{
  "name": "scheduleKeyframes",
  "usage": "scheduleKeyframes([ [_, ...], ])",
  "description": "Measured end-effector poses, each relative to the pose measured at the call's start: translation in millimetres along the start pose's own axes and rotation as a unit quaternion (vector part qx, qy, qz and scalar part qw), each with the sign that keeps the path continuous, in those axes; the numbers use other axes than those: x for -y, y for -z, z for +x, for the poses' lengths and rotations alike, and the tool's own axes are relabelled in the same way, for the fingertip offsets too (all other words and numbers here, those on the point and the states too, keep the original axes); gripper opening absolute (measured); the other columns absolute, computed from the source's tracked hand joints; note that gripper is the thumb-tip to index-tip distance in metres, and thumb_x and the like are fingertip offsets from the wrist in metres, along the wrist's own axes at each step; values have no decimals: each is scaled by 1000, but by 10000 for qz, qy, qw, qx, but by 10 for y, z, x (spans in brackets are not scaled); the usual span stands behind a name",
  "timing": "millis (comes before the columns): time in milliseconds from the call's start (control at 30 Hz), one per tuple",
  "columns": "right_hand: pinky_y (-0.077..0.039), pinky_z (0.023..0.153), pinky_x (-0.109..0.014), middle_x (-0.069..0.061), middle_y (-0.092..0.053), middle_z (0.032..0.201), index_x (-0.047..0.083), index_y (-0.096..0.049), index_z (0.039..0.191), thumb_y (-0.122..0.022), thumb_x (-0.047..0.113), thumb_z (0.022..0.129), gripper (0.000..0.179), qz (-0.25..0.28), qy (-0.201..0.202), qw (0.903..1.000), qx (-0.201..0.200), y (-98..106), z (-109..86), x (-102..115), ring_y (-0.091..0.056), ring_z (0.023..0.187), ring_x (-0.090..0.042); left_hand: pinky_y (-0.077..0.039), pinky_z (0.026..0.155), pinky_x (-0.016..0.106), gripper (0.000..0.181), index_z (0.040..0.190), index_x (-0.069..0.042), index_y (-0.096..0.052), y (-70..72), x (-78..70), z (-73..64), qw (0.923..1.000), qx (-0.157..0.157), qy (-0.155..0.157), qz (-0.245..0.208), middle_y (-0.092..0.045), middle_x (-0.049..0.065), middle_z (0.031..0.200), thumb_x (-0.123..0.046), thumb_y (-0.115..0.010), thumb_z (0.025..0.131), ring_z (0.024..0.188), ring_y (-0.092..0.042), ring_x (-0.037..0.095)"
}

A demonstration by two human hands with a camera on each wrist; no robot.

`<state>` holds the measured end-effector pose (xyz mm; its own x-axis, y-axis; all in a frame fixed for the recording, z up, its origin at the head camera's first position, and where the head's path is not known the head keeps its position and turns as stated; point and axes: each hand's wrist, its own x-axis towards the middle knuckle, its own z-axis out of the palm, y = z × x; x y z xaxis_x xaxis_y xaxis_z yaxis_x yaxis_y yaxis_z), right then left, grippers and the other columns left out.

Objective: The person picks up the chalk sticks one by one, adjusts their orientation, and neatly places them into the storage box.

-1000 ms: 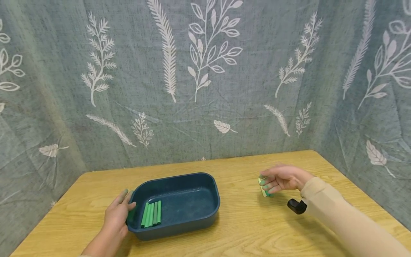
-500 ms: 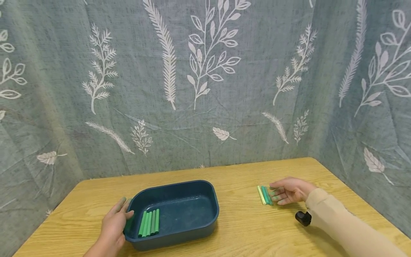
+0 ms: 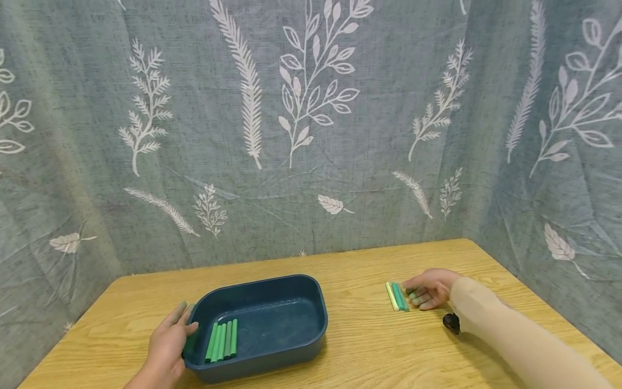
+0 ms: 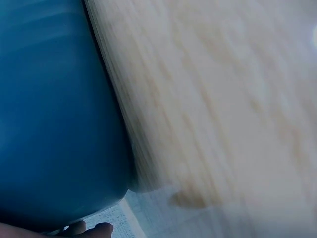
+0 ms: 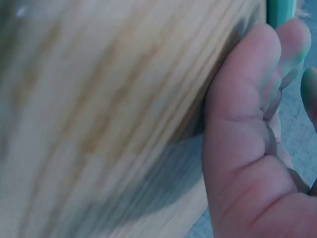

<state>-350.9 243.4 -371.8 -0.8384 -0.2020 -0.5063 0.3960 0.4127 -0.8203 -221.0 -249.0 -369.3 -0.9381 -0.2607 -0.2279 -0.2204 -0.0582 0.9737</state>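
A dark blue tray [image 3: 277,365] stands on the table, with several green chalk sticks [image 3: 221,340] side by side at its left end. My left hand [image 3: 167,340] holds the tray's left wall, thumb over the rim and fingers along the outside. In the left wrist view, only fingertips [image 4: 99,230] show below the blue wall. Over on the right, my right hand [image 3: 430,289] lies beside a pale yellow chalk stick [image 3: 391,296] and teal chalk sticks [image 3: 399,296]. Its green-dusted fingers are loosely bent around nothing, their tips close to the teal chalk [image 5: 280,12].
The wood-grain table [image 3: 359,329] carries everything. A grey-green curtain [image 3: 272,216] with white leaf prints surrounds it at the back and sides. A small black object [image 3: 451,323] sits under my right sleeve [image 3: 505,324] at the wrist.
My right hand has moved from over the yellow and teal chalk to their right side, uncovering them. My left hand stays on the tray. The view has shifted slightly.
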Motion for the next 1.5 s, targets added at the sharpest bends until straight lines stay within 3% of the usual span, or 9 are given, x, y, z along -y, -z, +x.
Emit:
scheduleKeyframes([
  [233, -57, 62, -26, -4, -62, 69, 5, -66, 84, -65, 21, 95, 20, -553, -144, 9982, -189, -143, 79, 61, -60, 58, -11, -1, 114, 63, 62, 153, -6, 7, 110, 27, -62, 9999, 57, 52, 148, 16, 22, 156, 1, -31, 103, 139, 19, 48],
  [533, -55, 56, -24, -3, -57, 64, 5, -65, 79, -68, 18, 93, 19, -1290, -66, 9910, -354, -250, 112, 220, -54, 54, -11, 0, 113, 64, 62, 152, -7, 10, 184, 49, -95, 10000, 3, 42, 79, 16, 22, 156, 1, -29, 104, 138, 19, 49],
  [867, -52, 53, -22, -2, -55, 60, 7, -61, 72, -65, 15, 94, 24, -1222, -96, 9923, -190, -294, 113, 266, -51, 50, -9, -6, 116, 58, 66, 151, -7, 11, 242, 103, -95, 9998, -18, 104, -163, 11, 20, 157, 8, -27, 100, 140, 18, 45],
  [1133, -51, 51, -21, 0, -53, 58, 7, -59, 70, -65, 13, 93, 25, -1306, -30, 9914, -109, -330, 149, 301, -50, 49, -7, -6, 115, 62, 67, 152, -10, 11, 290, 125, -111, 9996, -141, 211, -91, 10, 21, 157, 7, -30, 101, 140, 0, 52],
  [1333, -49, 48, -20, 0, -49, 57, 8, -57, 68, -63, 11, 90, 23, -1050, -16, 9944, -151, -303, 183, 293, -47, 48, -7, -6, 115, 61, 66, 152, -7, 10, 287, 116, -125, 9995, -191, 174, -154, 14, 21, 157, 7, -30, 102, 140, 14, 48],
  [1500, -49, 51, -20, 0, -46, 61, 11, -52, 67, -59, 12, 90, 24, -731, -33, 9973, -21, -262, 160, 284, -42, 52, -8, -8, 116, 60, 65, 151, -6, 11, 286, 125, -137, 9995, -132, 163, -226, 14, 22, 156, 7, -29, 102, 140, 15, 48],
])
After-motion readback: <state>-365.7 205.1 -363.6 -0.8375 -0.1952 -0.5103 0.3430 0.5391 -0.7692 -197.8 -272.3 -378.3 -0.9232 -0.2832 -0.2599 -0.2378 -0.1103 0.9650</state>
